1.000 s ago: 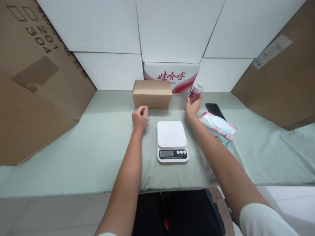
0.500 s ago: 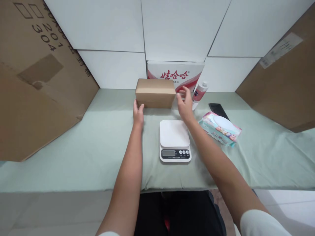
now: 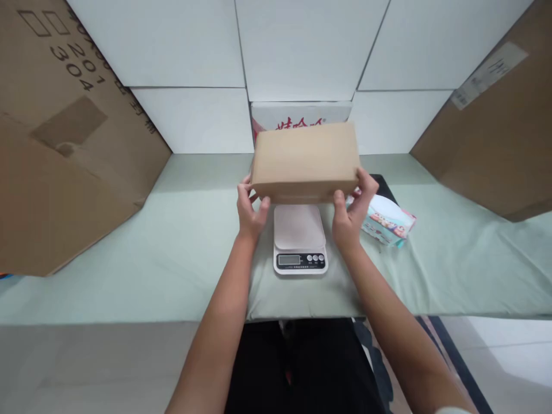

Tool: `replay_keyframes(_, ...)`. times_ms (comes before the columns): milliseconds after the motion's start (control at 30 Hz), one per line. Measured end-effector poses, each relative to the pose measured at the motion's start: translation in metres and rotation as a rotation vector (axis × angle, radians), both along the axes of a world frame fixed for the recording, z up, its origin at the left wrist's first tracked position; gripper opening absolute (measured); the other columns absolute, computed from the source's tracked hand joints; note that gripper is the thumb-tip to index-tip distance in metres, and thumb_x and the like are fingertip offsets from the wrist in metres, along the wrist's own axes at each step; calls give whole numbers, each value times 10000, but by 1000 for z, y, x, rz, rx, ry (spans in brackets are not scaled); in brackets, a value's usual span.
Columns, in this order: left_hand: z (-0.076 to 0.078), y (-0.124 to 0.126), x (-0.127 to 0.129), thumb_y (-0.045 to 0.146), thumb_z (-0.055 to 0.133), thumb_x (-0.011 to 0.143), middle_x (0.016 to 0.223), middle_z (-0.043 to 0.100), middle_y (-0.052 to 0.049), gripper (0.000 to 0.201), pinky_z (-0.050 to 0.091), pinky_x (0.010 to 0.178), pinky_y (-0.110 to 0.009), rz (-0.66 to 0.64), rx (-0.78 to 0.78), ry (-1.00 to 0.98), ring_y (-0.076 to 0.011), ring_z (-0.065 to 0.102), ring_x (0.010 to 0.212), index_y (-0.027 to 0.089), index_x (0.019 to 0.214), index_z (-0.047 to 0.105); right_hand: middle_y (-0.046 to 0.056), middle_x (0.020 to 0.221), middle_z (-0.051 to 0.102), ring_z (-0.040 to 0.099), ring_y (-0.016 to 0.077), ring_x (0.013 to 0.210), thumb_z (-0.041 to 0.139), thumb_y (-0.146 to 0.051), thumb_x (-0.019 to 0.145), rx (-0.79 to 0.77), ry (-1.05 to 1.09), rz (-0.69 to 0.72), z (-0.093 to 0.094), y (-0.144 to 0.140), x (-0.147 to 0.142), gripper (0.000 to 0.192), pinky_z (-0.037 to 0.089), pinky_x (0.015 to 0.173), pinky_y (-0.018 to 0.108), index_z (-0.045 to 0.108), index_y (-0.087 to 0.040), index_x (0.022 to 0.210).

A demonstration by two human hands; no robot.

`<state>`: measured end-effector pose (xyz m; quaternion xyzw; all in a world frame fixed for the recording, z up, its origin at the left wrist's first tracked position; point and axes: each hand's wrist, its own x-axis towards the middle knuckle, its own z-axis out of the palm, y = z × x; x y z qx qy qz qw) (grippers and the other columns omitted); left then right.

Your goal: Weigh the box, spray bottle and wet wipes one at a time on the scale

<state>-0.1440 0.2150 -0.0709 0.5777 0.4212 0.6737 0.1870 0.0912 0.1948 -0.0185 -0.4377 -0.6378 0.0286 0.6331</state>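
A plain brown cardboard box (image 3: 305, 155) is held up between my two hands, above and behind a white kitchen scale (image 3: 299, 229). My left hand (image 3: 250, 211) grips the box's lower left corner, its thumb at the front. On the opposite side, my right hand (image 3: 354, 210) closes round the lower right corner, thumb against the front face. The far edge of the scale's plate is covered by the box in this view. Nothing rests on the visible part of the plate, and the scale's display looks blank.
A printed white carton (image 3: 269, 113) stands against the white panels behind the box. To the right lie a pack of wipes (image 3: 388, 221) and a dark flat object (image 3: 385, 187). Large cardboard sheets flank the cloth-covered table (image 3: 172, 247) at left (image 3: 64, 190) and right (image 3: 491, 155).
The brown box has been lifted off the table and brought nearer, over the scale's far edge. My right hand has closed on its right end. The bottle is now hidden behind the box.
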Motion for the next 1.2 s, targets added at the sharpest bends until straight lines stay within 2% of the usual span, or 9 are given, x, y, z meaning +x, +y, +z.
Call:
replay_keyframes(133,3,-60,0,598,665,901,1416,600,-150,478,619,923,-403,-31,-61,143,-278,656,1250,250,1194,519,116,1430,443,481,355,1399,553,-479,1009,21,19,-62,-27,-62,16,597,500,1084,583,393,-396,1578)
replay_keyframes(300,-14,-114,-4,547,625,954,1447,606,-168,422,615,973,-428,18,-56,169,-280,644,1304,252,1243,541,123,1386,469,493,341,1390,558,-441,999,-1,10,-33,-65,-77,21,540,454,1154,610,443,-345,1519)
replay_keyframes(433,-21,-123,1,511,616,970,1526,566,-170,408,596,1028,-453,52,-32,161,-286,585,1407,262,1281,523,133,1444,478,494,335,1403,546,-437,1008,-57,48,11,-68,-71,19,587,457,1151,592,393,-338,1567)
replay_keyframes(567,-18,-122,3,489,606,972,1549,538,-189,437,573,1044,-466,85,0,214,-303,543,1453,246,1324,517,151,1488,490,513,335,1378,545,-461,1009,-79,46,6,-67,-72,21,642,506,1068,544,356,-313,1605)
replay_keyframes(700,-11,-124,4,501,597,958,1424,593,-172,486,581,921,-413,197,28,250,-286,614,1284,219,1351,548,156,1399,582,615,286,1075,548,-508,1000,-78,49,-33,-60,-77,23,633,553,838,451,433,-276,1577)
replay_keyframes(800,-3,-114,2,485,589,960,1313,638,-138,490,587,851,-371,167,-7,204,-247,643,1133,215,1368,577,145,1397,617,636,268,1002,524,-542,1008,-135,48,-3,-43,-69,23,629,560,845,460,466,-269,1572)
replay_keyframes(967,4,-53,-4,464,591,944,1397,641,-151,541,616,953,-399,77,-97,140,-270,649,1223,210,1422,588,114,1519,588,569,312,1367,459,-591,1032,-227,88,131,-18,-9,19,601,514,1089,512,483,-306,1560)
replay_keyframes(1100,-7,2,-6,484,628,901,1422,660,-171,566,579,1090,-478,25,-236,75,-320,629,1330,189,1383,640,115,1569,558,503,326,1468,467,-671,996,-396,151,234,-35,47,15,681,440,1198,562,456,-302,1568)
replay_keyframes(1200,-16,19,-7,459,616,912,1433,658,-166,547,564,1109,-474,24,-240,73,-321,604,1377,195,1391,626,137,1583,528,512,334,1454,476,-720,972,-450,193,255,-61,66,15,736,496,1148,564,439,-293,1570)
